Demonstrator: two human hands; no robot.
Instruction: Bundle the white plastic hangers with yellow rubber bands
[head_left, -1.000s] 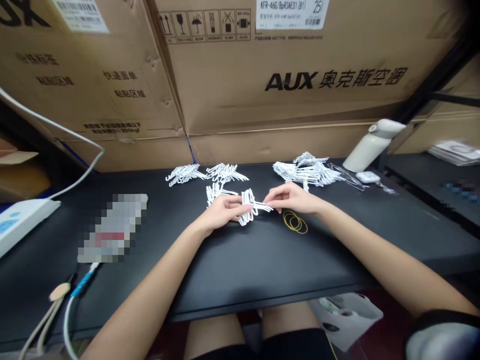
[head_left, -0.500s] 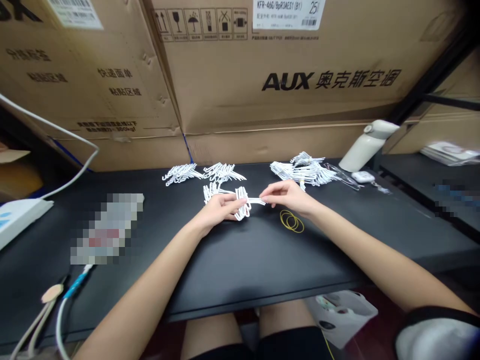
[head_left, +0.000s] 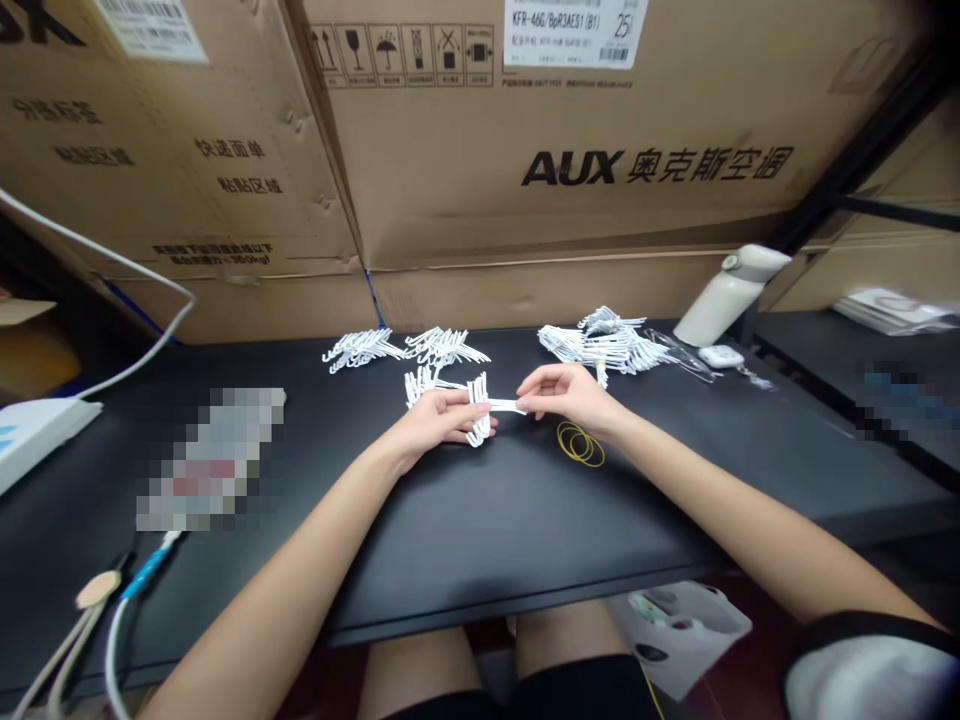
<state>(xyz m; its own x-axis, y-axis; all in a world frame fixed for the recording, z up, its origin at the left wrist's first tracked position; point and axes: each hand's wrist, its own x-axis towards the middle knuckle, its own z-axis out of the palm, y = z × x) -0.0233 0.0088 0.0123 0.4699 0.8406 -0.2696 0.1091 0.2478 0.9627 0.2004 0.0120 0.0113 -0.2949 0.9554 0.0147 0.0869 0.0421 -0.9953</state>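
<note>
My left hand point(head_left: 433, 425) is closed around a bundle of white metal hooks point(head_left: 478, 418), its curved ends gathered by the thumb. The straight ends point right, where my right hand point(head_left: 566, 392) pinches their tips between thumb and fingers. Just behind my left hand lies another small group of white hooks point(head_left: 420, 382), partly covered. Farther back are two more piles, a left one point(head_left: 361, 350) and a middle one point(head_left: 448, 346). A larger heap of white hooks point(head_left: 600, 347) sits beyond my right hand. Yellow rubber bands point(head_left: 580, 444) lie below my right wrist.
Large cardboard boxes point(head_left: 570, 215) wall off the back of the black table point(head_left: 510, 540). A cream bottle point(head_left: 724, 295) and a small white case point(head_left: 721, 357) stand at the back right. At left are a blurred-out flat object point(head_left: 214, 455) and a white cable point(head_left: 154, 265).
The hook bundle has turned slightly in my hands, its curved ends now closer together. Both hands keep their grip in nearly the same place, and the view has shifted a little.
</note>
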